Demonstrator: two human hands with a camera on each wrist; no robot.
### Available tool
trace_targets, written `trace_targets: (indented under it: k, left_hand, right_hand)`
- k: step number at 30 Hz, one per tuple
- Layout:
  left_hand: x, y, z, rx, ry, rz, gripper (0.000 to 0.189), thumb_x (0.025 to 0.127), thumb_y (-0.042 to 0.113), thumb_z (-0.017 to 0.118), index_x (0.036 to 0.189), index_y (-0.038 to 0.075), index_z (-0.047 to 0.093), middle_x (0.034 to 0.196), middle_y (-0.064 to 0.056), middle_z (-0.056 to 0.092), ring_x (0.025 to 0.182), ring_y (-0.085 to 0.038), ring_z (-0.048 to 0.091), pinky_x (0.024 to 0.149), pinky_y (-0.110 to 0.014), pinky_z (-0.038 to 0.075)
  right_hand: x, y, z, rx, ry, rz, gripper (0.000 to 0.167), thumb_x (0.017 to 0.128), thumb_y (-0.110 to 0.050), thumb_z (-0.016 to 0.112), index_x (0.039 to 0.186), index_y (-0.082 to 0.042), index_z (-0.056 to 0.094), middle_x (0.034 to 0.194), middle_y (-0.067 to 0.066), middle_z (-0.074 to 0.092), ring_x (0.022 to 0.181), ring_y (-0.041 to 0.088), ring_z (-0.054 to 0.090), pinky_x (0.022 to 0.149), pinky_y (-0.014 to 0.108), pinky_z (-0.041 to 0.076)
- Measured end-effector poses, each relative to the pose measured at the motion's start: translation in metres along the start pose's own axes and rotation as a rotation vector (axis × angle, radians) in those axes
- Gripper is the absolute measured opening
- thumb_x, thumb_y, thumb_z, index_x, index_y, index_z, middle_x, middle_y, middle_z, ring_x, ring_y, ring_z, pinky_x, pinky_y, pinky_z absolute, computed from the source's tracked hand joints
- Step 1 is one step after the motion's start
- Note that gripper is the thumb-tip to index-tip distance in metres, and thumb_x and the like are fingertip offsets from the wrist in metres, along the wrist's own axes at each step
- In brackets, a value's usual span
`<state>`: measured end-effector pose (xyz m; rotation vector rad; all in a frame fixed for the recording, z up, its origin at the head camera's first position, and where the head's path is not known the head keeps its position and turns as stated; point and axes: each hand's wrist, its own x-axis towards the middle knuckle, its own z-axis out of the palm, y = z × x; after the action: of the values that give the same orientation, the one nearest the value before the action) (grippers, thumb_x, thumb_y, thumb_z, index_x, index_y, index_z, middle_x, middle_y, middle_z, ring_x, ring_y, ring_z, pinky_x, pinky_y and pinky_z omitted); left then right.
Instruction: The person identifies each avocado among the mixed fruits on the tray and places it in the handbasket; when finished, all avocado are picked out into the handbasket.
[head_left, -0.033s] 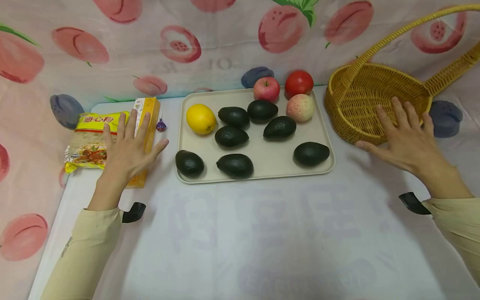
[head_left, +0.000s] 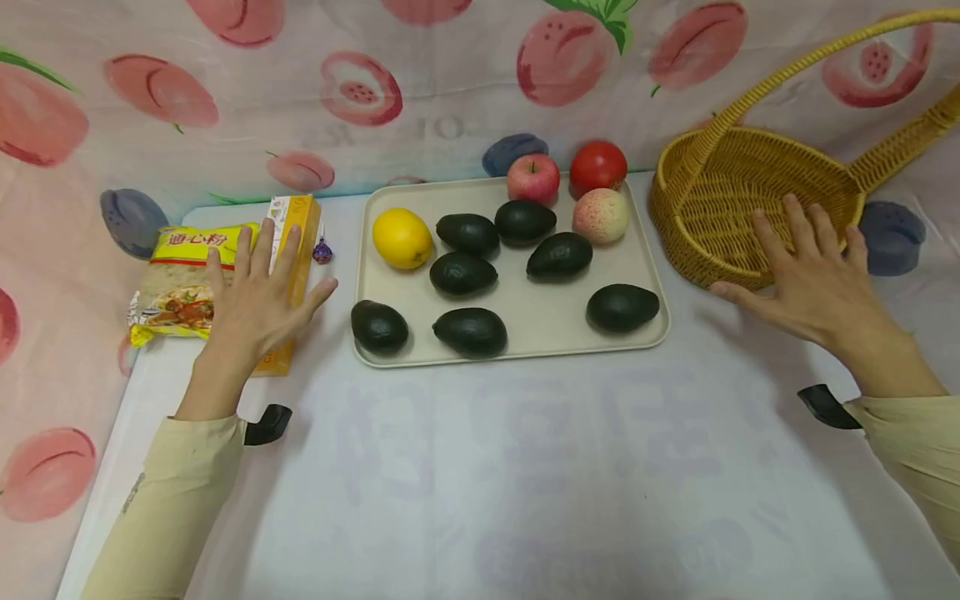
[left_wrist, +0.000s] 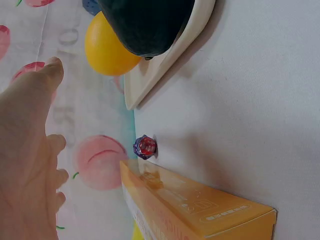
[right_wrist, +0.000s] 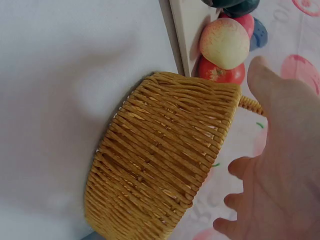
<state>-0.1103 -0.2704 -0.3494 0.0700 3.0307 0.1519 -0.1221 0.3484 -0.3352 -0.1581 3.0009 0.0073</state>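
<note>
My left hand (head_left: 258,304) hovers with spread fingers over an orange-yellow box (head_left: 300,250) and beside a yellow noodle packet (head_left: 176,283). Nothing is in it. A small wrapped lollipop (left_wrist: 145,147) lies just past the box. On the right, my other hand (head_left: 821,283) is spread above the near rim of a wicker basket (right_wrist: 155,155), holding nothing. Between the hands is a beige tray (head_left: 555,321) with several dark avocados (head_left: 471,332), a yellow lemon (head_left: 402,238), a red apple (head_left: 533,179), a tomato (head_left: 597,167) and a pale speckled peach (head_left: 601,216).
A white cloth (head_left: 525,467) covers the table in front of the tray. Behind stands a peach-print curtain (head_left: 450,83). The basket's tall arched handle (head_left: 780,71) rises at the back right. Black wrist straps (head_left: 267,425) show at both sleeves.
</note>
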Motion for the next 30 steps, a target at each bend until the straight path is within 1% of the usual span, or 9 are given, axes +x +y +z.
trace_targets:
  k: [3,7,10,16,20,25,28,30]
  left_hand:
    - [0.0,-0.001,0.003,0.005,-0.008,-0.003,0.086,0.086,0.076,0.02,0.152,0.027,-0.005,0.158,-0.008,-0.016,0.145,-0.036,-0.018,0.107,-0.07,-0.017]
    - [-0.003,-0.004,0.011,0.002,-0.023,-0.008,0.085,0.086,0.076,0.019,0.152,0.026,-0.002,0.159,-0.012,-0.011,0.144,-0.039,-0.016,0.106,-0.073,-0.016]
    - [-0.004,-0.006,0.014,-0.01,-0.026,-0.012,0.085,0.087,0.075,0.019,0.153,0.025,-0.001,0.158,-0.013,-0.012,0.144,-0.039,-0.017,0.106,-0.072,-0.018]
    - [-0.002,-0.008,0.015,-0.014,-0.022,-0.004,0.085,0.087,0.074,0.018,0.153,0.024,-0.001,0.158,-0.011,-0.014,0.144,-0.036,-0.019,0.106,-0.071,-0.02]
    - [-0.001,-0.008,0.015,-0.014,-0.017,0.0,0.084,0.088,0.074,0.018,0.153,0.024,0.0,0.159,-0.013,-0.012,0.144,-0.037,-0.018,0.106,-0.071,-0.018]
    - [-0.002,-0.009,0.015,-0.022,-0.016,0.0,0.082,0.089,0.073,0.019,0.153,0.025,0.0,0.159,-0.013,-0.011,0.145,-0.039,-0.015,0.106,-0.071,-0.019]
    - [-0.003,-0.008,0.016,-0.083,0.002,0.013,0.078,0.092,0.068,0.019,0.153,0.023,0.004,0.16,-0.013,-0.007,0.146,-0.039,-0.01,0.109,-0.068,-0.017]
    - [-0.003,-0.007,0.018,-0.169,0.026,0.031,0.073,0.094,0.062,0.021,0.153,0.021,0.009,0.16,-0.013,-0.001,0.147,-0.038,-0.004,0.113,-0.065,-0.012]
  right_hand:
    - [0.002,-0.001,0.0,-0.001,-0.009,0.002,0.103,0.082,-0.075,0.042,0.152,-0.015,-0.003,0.155,0.014,-0.024,0.142,0.044,-0.017,0.107,0.073,-0.012]
    - [0.006,-0.001,-0.001,-0.004,-0.022,0.0,0.102,0.082,-0.075,0.04,0.152,-0.016,-0.005,0.155,0.013,-0.025,0.141,0.046,-0.017,0.107,0.073,-0.011]
    - [0.008,-0.001,-0.001,-0.002,-0.019,-0.009,0.101,0.082,-0.075,0.041,0.152,-0.016,-0.004,0.155,0.013,-0.025,0.141,0.046,-0.016,0.107,0.074,-0.011]
    - [0.008,0.0,0.0,0.011,-0.025,-0.012,0.101,0.083,-0.074,0.041,0.152,-0.015,-0.003,0.155,0.014,-0.025,0.141,0.046,-0.017,0.107,0.073,-0.012]
    - [0.007,0.001,0.0,0.018,-0.031,-0.015,0.1,0.084,-0.073,0.04,0.152,-0.016,-0.005,0.155,0.014,-0.026,0.141,0.046,-0.017,0.108,0.072,-0.013]
    - [0.006,0.0,0.0,0.018,-0.026,-0.017,0.1,0.084,-0.073,0.04,0.152,-0.014,-0.004,0.155,0.016,-0.023,0.142,0.045,-0.016,0.109,0.071,-0.01]
    - [0.004,-0.001,0.001,0.047,-0.004,-0.042,0.098,0.086,-0.07,0.041,0.152,-0.012,-0.001,0.156,0.016,-0.02,0.143,0.044,-0.013,0.11,0.071,-0.008]
    - [0.003,-0.002,0.002,0.095,0.017,-0.072,0.094,0.088,-0.066,0.042,0.153,-0.011,0.002,0.157,0.017,-0.015,0.144,0.044,-0.01,0.112,0.069,-0.006]
